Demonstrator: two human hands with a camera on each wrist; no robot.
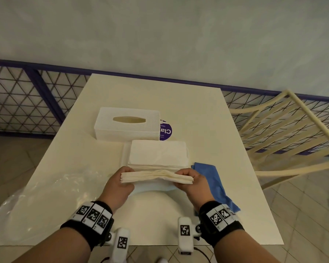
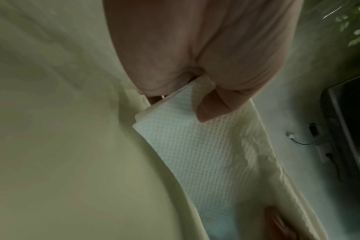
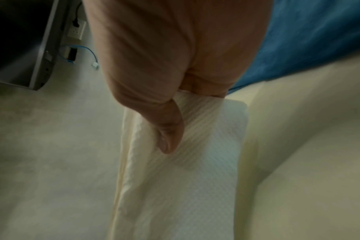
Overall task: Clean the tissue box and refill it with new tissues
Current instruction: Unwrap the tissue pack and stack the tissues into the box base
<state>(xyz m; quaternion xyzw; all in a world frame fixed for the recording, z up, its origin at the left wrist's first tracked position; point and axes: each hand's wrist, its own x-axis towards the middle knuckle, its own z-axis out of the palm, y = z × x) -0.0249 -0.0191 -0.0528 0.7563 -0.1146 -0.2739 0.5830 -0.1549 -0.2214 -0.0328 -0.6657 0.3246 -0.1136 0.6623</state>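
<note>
Over the near half of the cream table (image 1: 207, 114), you are holding a folded bundle of tissues (image 1: 157, 177) level between both hands: your left hand (image 1: 120, 184) is pinching the left end, thumb on the near face and fingers curled behind, and your right hand (image 1: 190, 184) is pinching the right end the same way. Left wrist view is showing your thumb (image 2: 212, 107) pressing on the embossed paper; right wrist view is showing your other thumb (image 3: 169, 129) lying along the folded edge. Bundle is hanging just above and in front of the larger tissue stack (image 1: 159, 153), which is resting on the table at centre. Tissue box (image 1: 127, 124), white and textured, is sitting upright behind the stack toward the left, its oval slot facing up and showing no tissue. A purple round sticker (image 1: 165, 130) is lying on the tabletop, partly hidden by the box's right end. A blue cloth (image 1: 212, 179) is lying flat just right of the stack, under your right wrist. Crumpled clear plastic wrap (image 1: 46, 198) is sitting at the near left corner. Beyond the table, a purple-framed lattice railing (image 1: 36, 95) is running along a pale wall; a cream slatted chair (image 1: 285, 133) is standing at the right; floor is tiled.
</note>
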